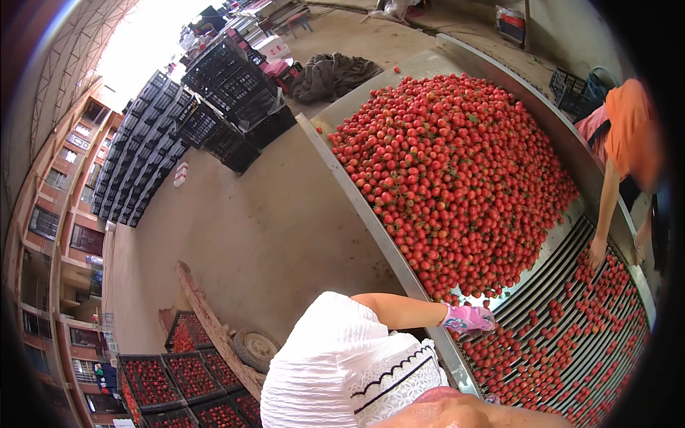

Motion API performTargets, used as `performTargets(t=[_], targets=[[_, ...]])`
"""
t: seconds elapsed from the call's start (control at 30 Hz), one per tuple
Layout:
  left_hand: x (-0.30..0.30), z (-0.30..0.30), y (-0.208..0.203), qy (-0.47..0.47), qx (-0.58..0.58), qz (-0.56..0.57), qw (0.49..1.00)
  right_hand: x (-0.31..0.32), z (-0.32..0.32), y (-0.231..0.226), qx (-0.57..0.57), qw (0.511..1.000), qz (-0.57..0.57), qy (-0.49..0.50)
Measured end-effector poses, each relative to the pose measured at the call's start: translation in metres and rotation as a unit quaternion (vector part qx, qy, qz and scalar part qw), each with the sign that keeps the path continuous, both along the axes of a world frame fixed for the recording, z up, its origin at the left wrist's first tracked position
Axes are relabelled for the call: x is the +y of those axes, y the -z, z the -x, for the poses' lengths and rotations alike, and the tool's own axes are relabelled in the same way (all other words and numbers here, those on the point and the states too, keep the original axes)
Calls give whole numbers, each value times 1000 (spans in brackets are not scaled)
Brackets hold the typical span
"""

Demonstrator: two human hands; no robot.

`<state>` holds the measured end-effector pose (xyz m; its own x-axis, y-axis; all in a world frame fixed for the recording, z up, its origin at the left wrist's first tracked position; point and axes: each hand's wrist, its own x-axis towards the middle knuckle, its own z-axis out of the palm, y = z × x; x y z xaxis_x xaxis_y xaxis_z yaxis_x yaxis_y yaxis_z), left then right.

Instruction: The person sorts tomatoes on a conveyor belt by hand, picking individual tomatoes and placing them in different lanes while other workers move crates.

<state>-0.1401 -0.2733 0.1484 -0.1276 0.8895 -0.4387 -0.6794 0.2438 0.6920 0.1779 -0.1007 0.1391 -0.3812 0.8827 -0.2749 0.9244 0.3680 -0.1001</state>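
My left hand (467, 319), in a pink and purple patterned glove, reaches over the near side of a metal sorting table. Its fingers point right and look stretched out, low over the slatted bars (528, 299). Small red tomatoes (499, 349) lie scattered on the bars around it. A big heap of the same tomatoes (457, 178) rests on the sheet-metal part just beyond, a few with green stems. At the lower edge, only a sliver of what may be my right glove (491, 399) shows; its fingers are hidden.
Across the table, a co-worker in orange (631, 135) has a bare hand (596, 253) among the tomatoes. A raised metal rim (364, 207) runs along the left. Black crates of tomatoes (193, 374) stand lower left, near a wheel (255, 347). Black crates (235, 85) are stacked farther back.
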Motion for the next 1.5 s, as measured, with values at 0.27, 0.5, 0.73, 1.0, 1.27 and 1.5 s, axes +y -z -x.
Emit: performTargets(t=[0.27, 0.5, 0.73, 1.0, 1.27, 1.5], targets=[[-17, 0, -6, -49, 42, 103, 993, -4, -7, 7, 24, 1000, 17, -10], [-2, 16, -27, 15, 90, 67, 994, -11, -10, 4, 70, 998, 5, -3], [20, 28, -35, 39, 198, 48, 978, -9, 8, -7, 59, 994, -92, -26], [55, 18, -83, -24, -100, 34, 994, -10, 3, -16, 69, 988, -128, -54], [48, 3, -76, 12, -156, -71, 985, -22, 11, -11, 140, 983, -114, 10], [65, -3, -61, 17, -294, 96, 951, -20, 13, -14, 141, 984, -103, 25]])
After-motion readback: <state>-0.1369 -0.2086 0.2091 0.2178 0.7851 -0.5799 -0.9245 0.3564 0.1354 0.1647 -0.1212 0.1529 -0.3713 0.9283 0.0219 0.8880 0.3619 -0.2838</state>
